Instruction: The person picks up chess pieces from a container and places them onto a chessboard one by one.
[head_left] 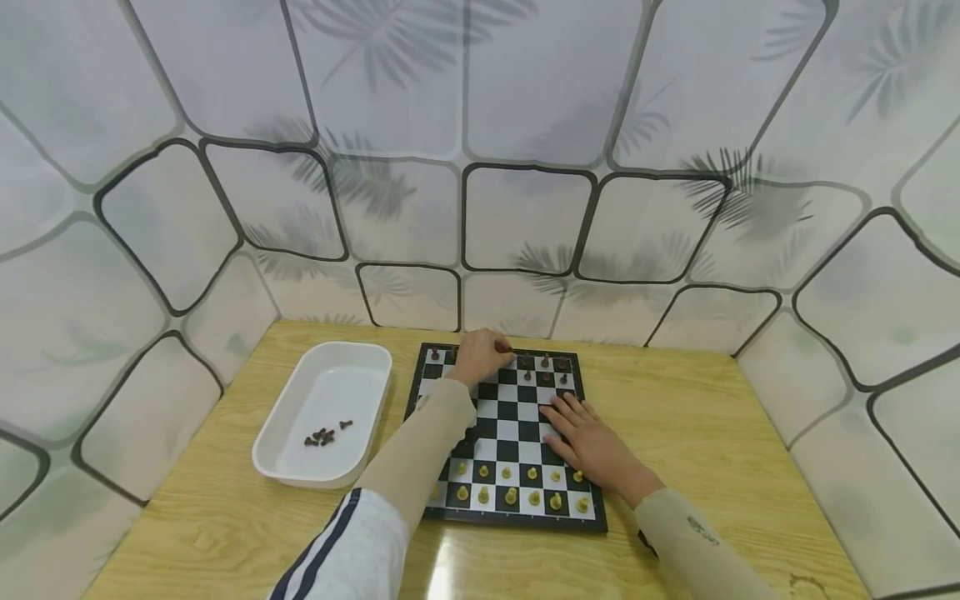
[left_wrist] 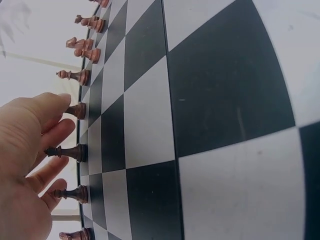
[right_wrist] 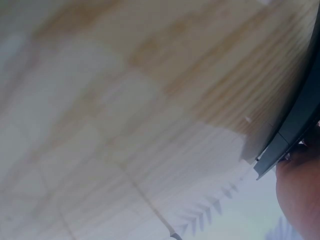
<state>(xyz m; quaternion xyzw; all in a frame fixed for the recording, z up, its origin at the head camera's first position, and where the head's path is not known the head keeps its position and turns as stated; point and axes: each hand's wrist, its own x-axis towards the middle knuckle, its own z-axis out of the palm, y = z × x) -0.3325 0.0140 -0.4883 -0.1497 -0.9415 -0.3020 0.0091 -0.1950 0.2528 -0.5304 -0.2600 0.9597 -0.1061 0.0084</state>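
At the far edge of a black-and-white chessboard (head_left: pixel 507 429), my left hand (head_left: pixel 478 357) is over the back row. In the left wrist view, the thumb and forefinger of that hand pinch a dark brown chess piece (left_wrist: pixel 76 110), its top hidden by the fingers; its base is at the board. A slim dark piece (left_wrist: pixel 70 152) stands beside the other fingers, with a brown bishop (left_wrist: pixel 75 76) on the opposite side. My right hand (head_left: pixel 592 442) rests on the board's right side, fingers spread and holding nothing.
Yellow chess pieces (head_left: pixel 510 495) stand in two rows along the near side. Several small brown pieces (head_left: pixel 564 379) occupy the far right squares. A white tray (head_left: pixel 337 387) left of the board contains several loose brown pieces (head_left: pixel 322 436). Patterned curtains (head_left: pixel 525 217) enclose the wooden table (head_left: pixel 660 392).
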